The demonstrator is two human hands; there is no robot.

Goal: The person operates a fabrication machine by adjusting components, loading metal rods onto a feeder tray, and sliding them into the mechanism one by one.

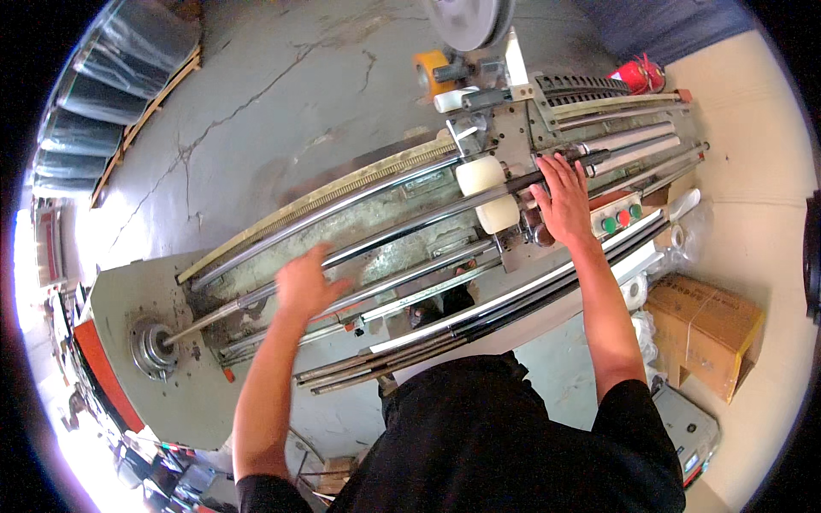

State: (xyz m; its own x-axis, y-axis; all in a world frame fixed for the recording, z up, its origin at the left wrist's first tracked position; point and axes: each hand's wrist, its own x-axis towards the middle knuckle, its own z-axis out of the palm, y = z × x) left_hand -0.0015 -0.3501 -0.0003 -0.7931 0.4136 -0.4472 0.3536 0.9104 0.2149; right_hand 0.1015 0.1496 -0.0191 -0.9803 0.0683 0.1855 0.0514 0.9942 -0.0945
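Note:
A long metal shaft [385, 221] runs across a grey lathe-like machine, from a round chuck [154, 349] at the left to a black sleeve [523, 182] on the right. My right hand [564, 203] lies over the shaft's right part, just beyond the sleeve, with fingers stretched and slightly apart. Two cream rollers [481, 175] sit just left of it. My left hand [308, 284] is over the left half of the shaft, smeared by motion. Its thumb points away from the other fingers, and whether it touches the shaft cannot be made out.
Green and red push buttons [623, 217] are on a panel right of my right hand. Several dark rods [462, 329] lie along the machine's near edge. A cardboard box [705, 329] stands at the right, by the beige wall. Black wrapped rolls [107, 81] rest on a pallet, far left.

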